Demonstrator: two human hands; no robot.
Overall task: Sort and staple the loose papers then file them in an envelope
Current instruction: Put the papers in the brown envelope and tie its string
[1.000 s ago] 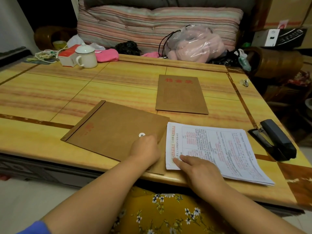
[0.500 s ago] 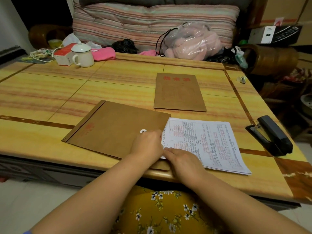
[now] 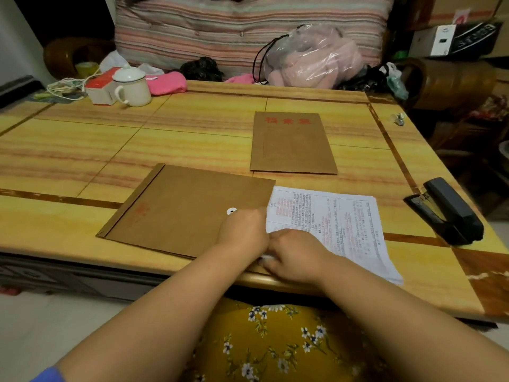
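From the head camera I judge the filing step has begun: the stack of papers point(image 3: 334, 224) lies flat on the tabletop point(image 3: 82, 150) near the front edge, its left edge meeting the open end of the nearer brown envelope point(image 3: 190, 208), which lies at an angle with a white button clasp point(image 3: 231, 211) showing. My left hand point(image 3: 243, 234) rests curled at the envelope's mouth, apparently gripping or lifting its flap edge, though I cannot tell for sure. My right hand point(image 3: 296, 253) lies knuckles-up on the papers' near left corner, fingers bent over it as if pinching. Most of the stack is still outside the envelope. A second envelope point(image 3: 293, 144) with red characters lies further back, touching nothing. The black stapler point(image 3: 447, 210) sits well apart at the right. I cannot make out whether the papers are stapled; that corner is hidden under my hands, and the fingertips are blurred. The printed text is too small to read.
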